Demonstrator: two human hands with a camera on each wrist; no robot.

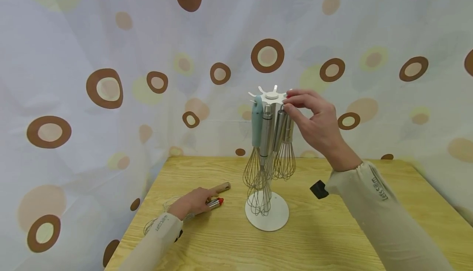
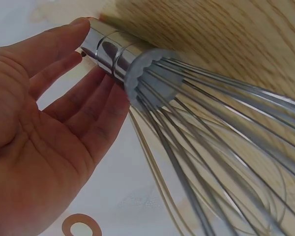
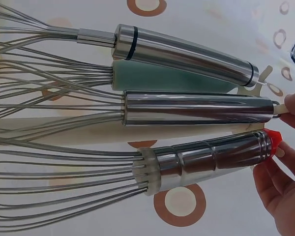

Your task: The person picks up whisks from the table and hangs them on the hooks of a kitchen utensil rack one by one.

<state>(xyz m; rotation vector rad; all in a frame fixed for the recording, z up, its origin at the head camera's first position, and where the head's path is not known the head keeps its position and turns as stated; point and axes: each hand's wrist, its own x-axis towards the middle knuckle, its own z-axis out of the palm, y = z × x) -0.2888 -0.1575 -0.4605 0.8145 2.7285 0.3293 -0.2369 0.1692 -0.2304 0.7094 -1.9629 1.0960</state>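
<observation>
On the table at left, my left hand (image 1: 196,202) holds a whisk with a red-tipped steel handle (image 1: 215,203). In the left wrist view, the thumb and fingers lie on that whisk's handle (image 2: 113,51), above its wires. Beside it is a wooden-handled whisk (image 1: 220,187). My right hand (image 1: 315,123) is at the top of a white whisk stand (image 1: 267,217), its thumb and fingers pinching a hook. There, a steel whisk (image 3: 201,108) hangs by its ring, and a second red-capped whisk (image 3: 211,160) hangs close to the fingers.
A pale blue-handled whisk (image 1: 256,125) and another steel whisk (image 1: 265,135) hang on the stand's near left side. Bare curved hooks stick out at its back. A wooden table (image 1: 332,230) carries the stand, and a dotted cloth (image 1: 221,28) hangs behind.
</observation>
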